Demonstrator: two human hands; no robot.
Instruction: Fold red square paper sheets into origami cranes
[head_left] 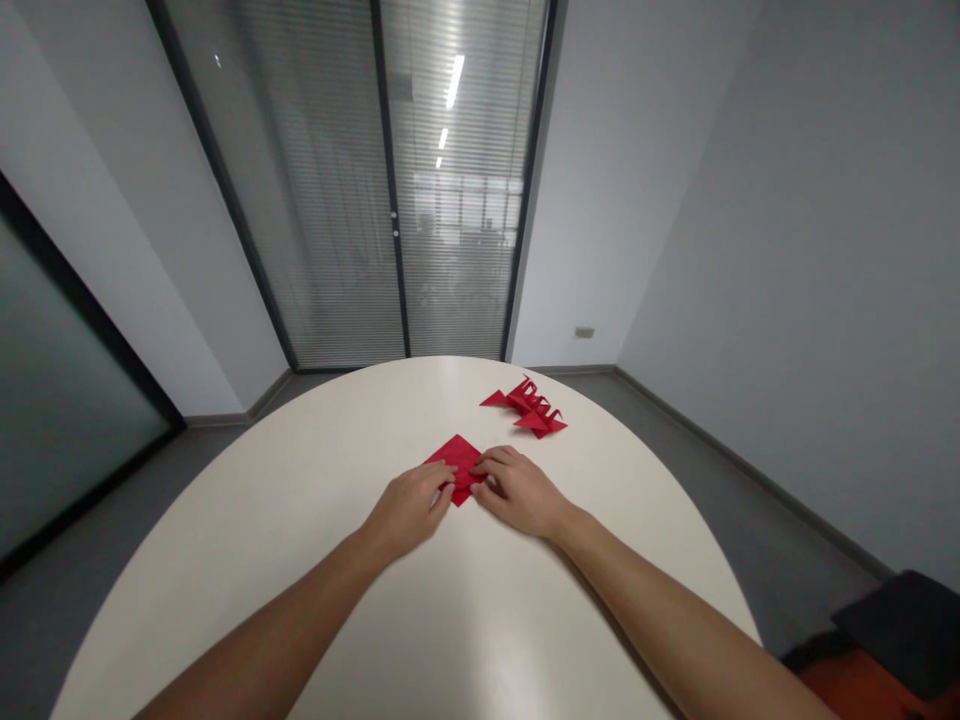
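Observation:
A folded red paper square (459, 458) lies flat on the round white table (300, 520), one corner pointing away from me. My left hand (409, 503) rests on its near left edge with curled fingers pressing the paper down. My right hand (517, 490) presses the near right edge, fingers bent and pinched on the paper. Both hands meet at the paper's near corner, which they partly hide.
Several finished red folded paper figures (529, 407) lie grouped farther back on the table, to the right. Glass doors with blinds (390, 200) stand behind the table. A dark chair (900, 630) sits at the lower right, off the table's edge.

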